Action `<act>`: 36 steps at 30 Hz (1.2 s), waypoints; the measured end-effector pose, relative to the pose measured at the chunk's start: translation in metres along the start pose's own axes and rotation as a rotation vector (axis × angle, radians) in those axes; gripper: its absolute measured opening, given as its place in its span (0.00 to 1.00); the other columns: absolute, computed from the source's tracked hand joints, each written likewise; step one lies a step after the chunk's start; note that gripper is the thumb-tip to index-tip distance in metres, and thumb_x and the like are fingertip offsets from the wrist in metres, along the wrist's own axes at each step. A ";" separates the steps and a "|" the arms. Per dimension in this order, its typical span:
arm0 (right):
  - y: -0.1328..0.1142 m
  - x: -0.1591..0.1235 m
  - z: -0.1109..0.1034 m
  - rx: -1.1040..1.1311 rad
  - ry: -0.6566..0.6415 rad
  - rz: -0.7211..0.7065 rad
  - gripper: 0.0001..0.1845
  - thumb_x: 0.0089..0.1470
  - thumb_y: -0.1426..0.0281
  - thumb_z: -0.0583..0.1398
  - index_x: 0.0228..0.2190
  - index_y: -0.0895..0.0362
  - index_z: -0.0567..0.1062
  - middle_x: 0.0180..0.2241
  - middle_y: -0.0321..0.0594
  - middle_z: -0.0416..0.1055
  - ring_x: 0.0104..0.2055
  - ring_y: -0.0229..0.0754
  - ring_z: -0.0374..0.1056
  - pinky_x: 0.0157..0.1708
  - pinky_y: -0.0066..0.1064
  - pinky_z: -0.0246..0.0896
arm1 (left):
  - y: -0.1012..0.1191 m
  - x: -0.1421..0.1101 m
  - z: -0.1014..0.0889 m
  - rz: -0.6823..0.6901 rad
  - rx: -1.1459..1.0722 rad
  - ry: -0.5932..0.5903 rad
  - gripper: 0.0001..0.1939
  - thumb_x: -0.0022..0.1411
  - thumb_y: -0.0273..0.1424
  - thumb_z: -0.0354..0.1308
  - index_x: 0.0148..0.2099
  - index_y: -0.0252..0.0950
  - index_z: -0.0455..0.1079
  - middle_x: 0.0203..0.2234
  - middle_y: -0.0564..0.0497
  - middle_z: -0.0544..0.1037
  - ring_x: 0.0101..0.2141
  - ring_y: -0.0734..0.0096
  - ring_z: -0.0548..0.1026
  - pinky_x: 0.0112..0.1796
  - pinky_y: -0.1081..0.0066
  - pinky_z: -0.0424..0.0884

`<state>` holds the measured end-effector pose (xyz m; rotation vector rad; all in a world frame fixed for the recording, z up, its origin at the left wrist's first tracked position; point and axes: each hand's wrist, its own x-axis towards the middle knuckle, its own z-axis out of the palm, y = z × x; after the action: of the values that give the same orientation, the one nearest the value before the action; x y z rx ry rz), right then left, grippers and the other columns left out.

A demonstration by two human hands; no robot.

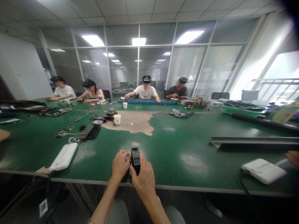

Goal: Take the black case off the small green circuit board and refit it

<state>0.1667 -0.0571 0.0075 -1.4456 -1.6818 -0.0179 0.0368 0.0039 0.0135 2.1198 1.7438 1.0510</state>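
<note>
A small black device (135, 159) with a little screen on its face stands upright just above the near edge of the green table (177, 149). My right hand (144, 179) is wrapped round its lower part and holds it. Close against the device's left side, my left hand (120, 165) has its fingers curled in; whether they pinch something on the device is hidden.
A white power pack (63, 156) with a cable lies left, another white pack (263, 170) right. A long black rail (254, 142) lies at the right. Paper cup (117, 119), tools and parts sit mid-table. Several people work at the far side. Another person's hand (293, 158) shows at the right edge.
</note>
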 end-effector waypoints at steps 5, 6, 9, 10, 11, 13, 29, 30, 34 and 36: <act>0.003 0.002 0.001 0.025 0.018 -0.015 0.35 0.57 0.63 0.56 0.61 0.64 0.56 0.57 0.56 0.63 0.55 0.53 0.62 0.54 0.46 0.58 | -0.001 -0.001 0.000 0.007 -0.005 -0.001 0.11 0.64 0.34 0.50 0.34 0.38 0.72 0.38 0.50 0.73 0.39 0.71 0.71 0.42 0.72 0.65; 0.003 0.003 0.001 0.027 0.021 -0.011 0.34 0.57 0.63 0.56 0.61 0.64 0.56 0.56 0.56 0.63 0.55 0.53 0.62 0.54 0.47 0.58 | -0.001 -0.001 0.000 0.008 -0.007 -0.001 0.11 0.64 0.34 0.50 0.34 0.38 0.72 0.37 0.50 0.73 0.39 0.71 0.71 0.42 0.72 0.65; 0.003 0.004 0.004 0.032 0.004 0.008 0.34 0.57 0.63 0.56 0.60 0.65 0.57 0.55 0.56 0.65 0.54 0.53 0.64 0.52 0.46 0.60 | -0.001 0.000 0.000 -0.003 -0.008 -0.004 0.10 0.64 0.34 0.50 0.34 0.38 0.71 0.37 0.50 0.73 0.39 0.71 0.71 0.42 0.72 0.65; 0.002 0.004 0.004 0.033 -0.006 0.019 0.33 0.57 0.64 0.55 0.60 0.65 0.58 0.54 0.56 0.65 0.53 0.53 0.64 0.52 0.45 0.60 | -0.001 0.000 0.000 -0.006 -0.009 -0.004 0.10 0.64 0.34 0.50 0.33 0.38 0.71 0.37 0.50 0.73 0.39 0.71 0.71 0.42 0.72 0.65; 0.002 0.004 0.005 0.035 -0.014 0.033 0.32 0.57 0.64 0.55 0.60 0.65 0.59 0.54 0.56 0.66 0.53 0.52 0.65 0.52 0.45 0.61 | -0.001 0.000 0.000 -0.005 -0.009 -0.005 0.11 0.64 0.34 0.51 0.33 0.38 0.71 0.37 0.50 0.73 0.39 0.71 0.71 0.42 0.72 0.65; 0.000 0.006 0.004 0.042 -0.022 0.061 0.31 0.57 0.64 0.55 0.59 0.65 0.60 0.52 0.56 0.68 0.52 0.53 0.65 0.51 0.45 0.61 | -0.001 0.000 0.000 -0.004 -0.010 -0.007 0.11 0.64 0.35 0.51 0.32 0.38 0.71 0.37 0.49 0.73 0.40 0.70 0.71 0.42 0.72 0.65; 0.047 0.034 -0.030 0.049 0.083 0.203 0.35 0.56 0.59 0.56 0.58 0.68 0.62 0.55 0.57 0.65 0.57 0.53 0.63 0.56 0.44 0.57 | -0.001 -0.001 0.001 -0.005 0.000 0.004 0.11 0.63 0.34 0.51 0.32 0.38 0.71 0.38 0.50 0.74 0.39 0.71 0.71 0.42 0.72 0.64; 0.051 0.033 -0.030 0.040 0.077 0.204 0.35 0.55 0.59 0.56 0.58 0.68 0.62 0.55 0.57 0.65 0.57 0.53 0.63 0.56 0.44 0.57 | -0.001 -0.001 0.001 -0.003 0.001 0.002 0.11 0.63 0.34 0.51 0.32 0.38 0.71 0.38 0.50 0.74 0.39 0.71 0.71 0.42 0.72 0.64; 0.059 0.028 -0.027 0.026 0.047 0.220 0.35 0.56 0.59 0.55 0.58 0.69 0.61 0.55 0.58 0.65 0.57 0.54 0.63 0.56 0.44 0.57 | -0.001 -0.001 0.001 0.000 0.002 -0.005 0.11 0.63 0.34 0.51 0.31 0.38 0.72 0.39 0.50 0.74 0.40 0.70 0.71 0.43 0.71 0.64; 0.061 0.026 -0.025 0.022 0.038 0.229 0.35 0.55 0.60 0.55 0.58 0.69 0.61 0.55 0.58 0.65 0.57 0.54 0.63 0.56 0.44 0.58 | -0.001 -0.001 0.001 0.000 -0.001 -0.006 0.11 0.63 0.34 0.51 0.31 0.38 0.72 0.39 0.50 0.74 0.40 0.70 0.71 0.44 0.71 0.64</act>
<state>0.2325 -0.0306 0.0068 -1.6031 -1.4738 0.0983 0.0364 0.0037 0.0121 2.1202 1.7397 1.0447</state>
